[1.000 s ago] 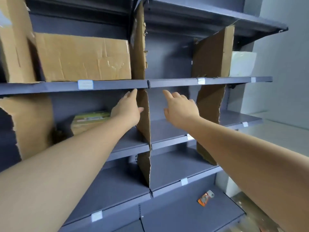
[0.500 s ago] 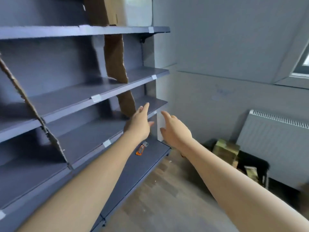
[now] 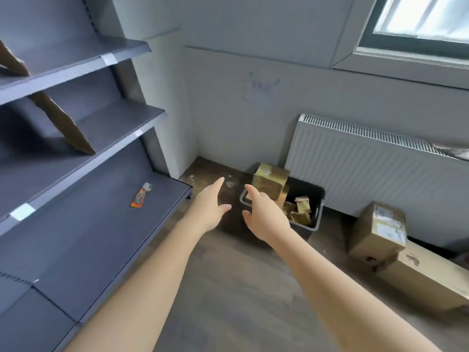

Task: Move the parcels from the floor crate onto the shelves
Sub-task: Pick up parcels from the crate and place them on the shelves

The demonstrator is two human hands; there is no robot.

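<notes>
A dark floor crate (image 3: pixel 313 199) stands against the wall by the radiator. A tall brown parcel (image 3: pixel 270 182) sticks up out of its left side, and smaller parcels (image 3: pixel 302 209) lie lower inside. The grey shelves (image 3: pixel 83 151) run along the left. Both my arms reach forward over the floor. My left hand (image 3: pixel 209 205) is open with fingers straight, just left of the crate. My right hand (image 3: pixel 264 214) is open too, in front of the crate's near rim, holding nothing.
An orange and grey tool (image 3: pixel 140 195) lies on the bottom shelf. A cardboard divider (image 3: pixel 63 125) leans on a middle shelf. Two large cardboard boxes (image 3: pixel 380 232) sit on the floor at the right, below a white radiator (image 3: pixel 368 163). Wooden floor lies between.
The view swung right and down, from the shelves to the floor crate. Both empty hands moved away from the shelf toward the crate.
</notes>
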